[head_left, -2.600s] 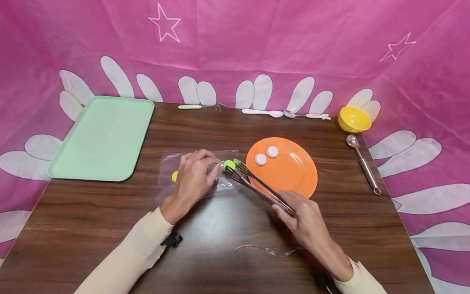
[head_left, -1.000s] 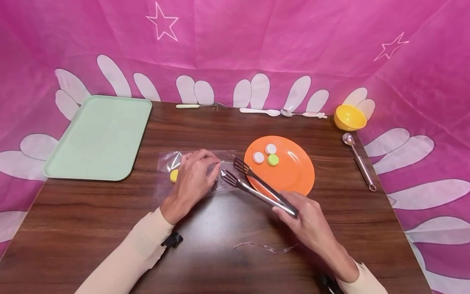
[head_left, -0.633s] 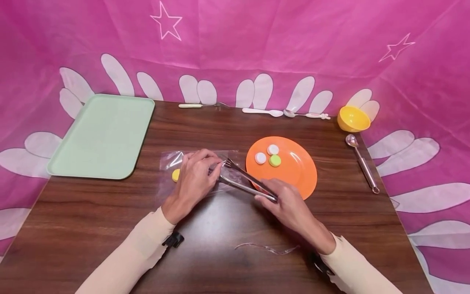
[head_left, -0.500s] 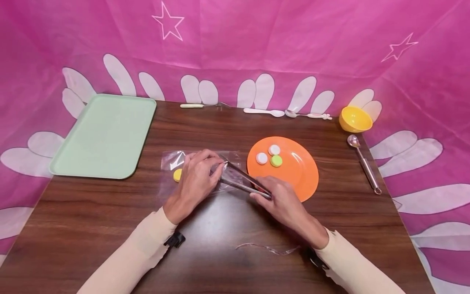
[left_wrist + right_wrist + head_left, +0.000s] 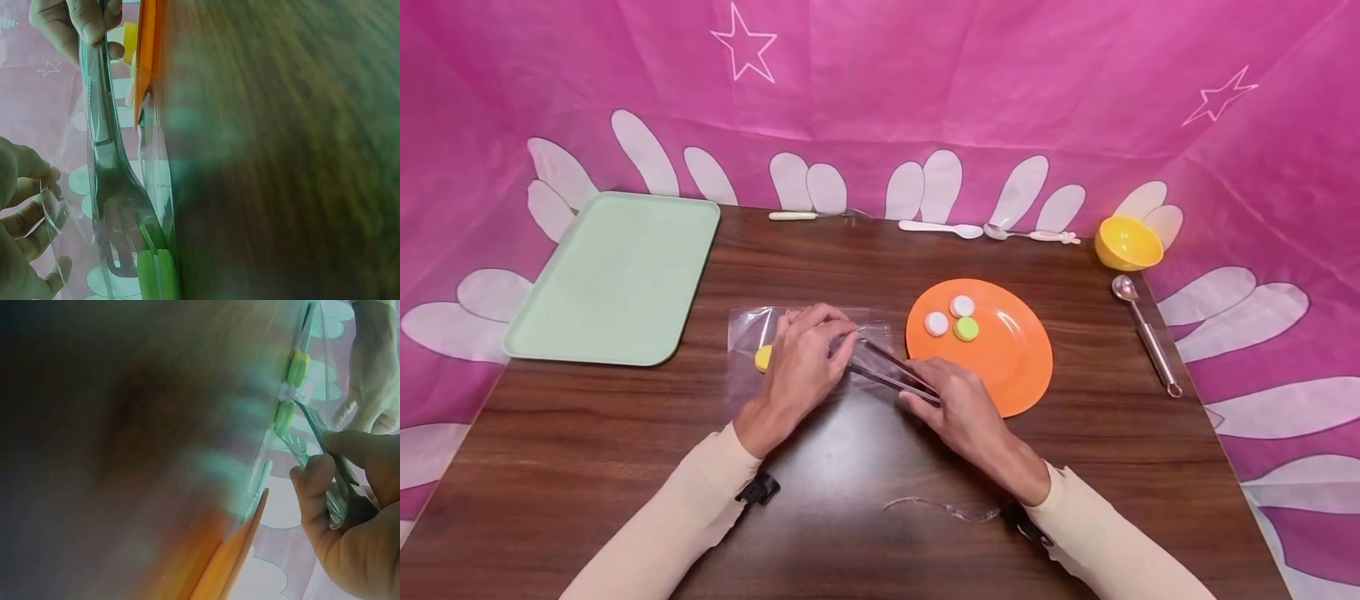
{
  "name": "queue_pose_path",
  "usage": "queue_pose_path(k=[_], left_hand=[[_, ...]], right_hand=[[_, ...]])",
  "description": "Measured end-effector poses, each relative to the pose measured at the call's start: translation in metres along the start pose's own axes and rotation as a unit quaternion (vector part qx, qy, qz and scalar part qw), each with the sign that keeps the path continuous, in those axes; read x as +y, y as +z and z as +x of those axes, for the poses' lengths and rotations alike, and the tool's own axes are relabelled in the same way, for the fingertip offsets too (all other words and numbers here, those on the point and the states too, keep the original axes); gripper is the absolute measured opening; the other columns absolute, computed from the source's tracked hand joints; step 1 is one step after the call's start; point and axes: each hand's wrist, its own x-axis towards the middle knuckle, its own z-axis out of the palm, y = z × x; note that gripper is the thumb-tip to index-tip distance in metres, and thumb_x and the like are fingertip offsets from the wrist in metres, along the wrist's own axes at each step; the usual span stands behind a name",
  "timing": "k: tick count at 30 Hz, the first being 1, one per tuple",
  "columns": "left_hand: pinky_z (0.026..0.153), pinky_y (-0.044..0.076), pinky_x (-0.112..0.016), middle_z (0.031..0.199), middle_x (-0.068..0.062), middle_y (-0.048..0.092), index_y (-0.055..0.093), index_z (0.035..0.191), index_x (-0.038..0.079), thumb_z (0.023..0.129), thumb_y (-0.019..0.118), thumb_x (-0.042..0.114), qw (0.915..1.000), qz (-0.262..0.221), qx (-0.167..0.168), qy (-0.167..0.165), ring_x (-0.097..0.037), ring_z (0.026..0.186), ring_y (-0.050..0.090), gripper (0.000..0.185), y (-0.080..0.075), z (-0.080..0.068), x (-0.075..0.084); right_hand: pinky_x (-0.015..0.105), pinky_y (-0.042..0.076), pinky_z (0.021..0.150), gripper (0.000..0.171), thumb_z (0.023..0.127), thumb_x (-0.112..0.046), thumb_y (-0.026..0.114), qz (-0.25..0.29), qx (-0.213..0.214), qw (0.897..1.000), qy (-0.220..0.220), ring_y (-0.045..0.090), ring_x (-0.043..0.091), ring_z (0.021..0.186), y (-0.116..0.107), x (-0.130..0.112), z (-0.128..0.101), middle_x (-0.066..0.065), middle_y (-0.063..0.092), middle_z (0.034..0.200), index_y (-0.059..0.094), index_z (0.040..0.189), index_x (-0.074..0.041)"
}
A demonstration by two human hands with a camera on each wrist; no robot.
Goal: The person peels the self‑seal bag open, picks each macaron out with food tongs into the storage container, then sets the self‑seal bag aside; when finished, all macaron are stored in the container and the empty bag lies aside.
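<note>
My left hand (image 5: pixel 805 358) pinches the edge of a clear plastic bag (image 5: pixel 747 332), lifting its mouth. In my right hand (image 5: pixel 966 408) I grip metal tongs (image 5: pixel 107 162), whose slotted heads reach into the bag; the left hand hides them in the head view. The left wrist view shows a green macaron (image 5: pixel 157 275) right at one tong head. Green macarons (image 5: pixel 284 415) also show in the bag in the right wrist view. A yellow macaron (image 5: pixel 763 358) lies at the bag's left part. Two white macarons (image 5: pixel 936 323) and a green macaron (image 5: pixel 966 328) sit on an orange plate (image 5: pixel 1015 375).
A pale green tray (image 5: pixel 613 283) lies at the left. Along the back edge are a fork (image 5: pixel 793 216), a white spoon (image 5: pixel 940 227) and a metal spoon (image 5: pixel 1030 235). A yellow bowl (image 5: pixel 1129 244) and a scoop (image 5: pixel 1146 333) stand at the right. A thin clear strip (image 5: pixel 955 510) lies in front.
A green macaron has gone from the bag onto the plate. Afterwards my right hand has moved left, pushing the tongs into the bag. My left hand has kept its place.
</note>
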Motion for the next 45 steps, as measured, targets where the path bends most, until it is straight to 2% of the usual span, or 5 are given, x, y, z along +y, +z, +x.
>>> queue_pose_path(k=[11,22,30,38,45], left_hand=[[0.097,0.051,-0.055,0.099,-0.007,0.079,0.086,0.098,0.006,0.094,0.080,0.011,1.0000,0.000,0.001,-0.009,-0.026,0.095,0.077,0.009,0.000,-0.001,0.000],[0.094,0.051,-0.053,0.097,-0.006,0.079,0.086,0.098,0.007,0.093,0.079,0.011,0.9999,0.014,0.009,-0.002,-0.025,0.093,0.077,0.009,0.003,0.000,-0.002],[0.097,0.051,-0.055,0.098,-0.006,0.079,0.086,0.097,0.007,0.094,0.079,0.010,0.9998,0.018,-0.001,-0.010,-0.025,0.093,0.077,0.008,0.003,0.000,0.000],[0.097,0.050,-0.055,0.099,-0.005,0.079,0.086,0.098,0.007,0.094,0.079,0.012,0.9998,0.017,-0.006,-0.013,-0.024,0.095,0.077,0.009,0.004,0.000,0.002],[0.098,0.050,-0.055,0.099,-0.005,0.079,0.086,0.099,0.007,0.095,0.079,0.013,0.9996,0.019,-0.007,-0.017,-0.025,0.096,0.077,0.010,0.003,-0.001,0.001]], right_hand=[[0.034,0.054,0.072,0.030,0.094,-0.019,0.084,0.005,0.013,1.000,0.004,0.062,0.015,0.080,-0.005,-0.001,-0.010,0.003,0.075,0.096,0.078,0.122,-0.010],[0.033,0.059,0.074,0.034,0.085,-0.010,0.089,-0.024,0.097,0.995,0.011,0.072,0.016,0.083,-0.038,0.014,-0.055,0.004,0.080,0.099,0.080,0.118,-0.009],[0.012,0.046,0.069,0.037,0.080,-0.004,0.091,-0.057,0.177,0.980,0.069,0.068,0.018,0.074,-0.066,0.048,-0.082,0.007,0.081,0.097,0.082,0.115,-0.008],[0.024,0.043,0.067,0.037,0.080,-0.007,0.089,-0.099,0.228,0.958,0.143,0.065,0.023,0.072,-0.087,0.090,-0.107,0.013,0.081,0.094,0.082,0.116,-0.008],[0.025,0.042,0.065,0.036,0.081,-0.009,0.089,-0.103,0.211,0.957,0.172,0.066,0.030,0.071,-0.085,0.103,-0.115,0.016,0.081,0.096,0.081,0.115,-0.004]])
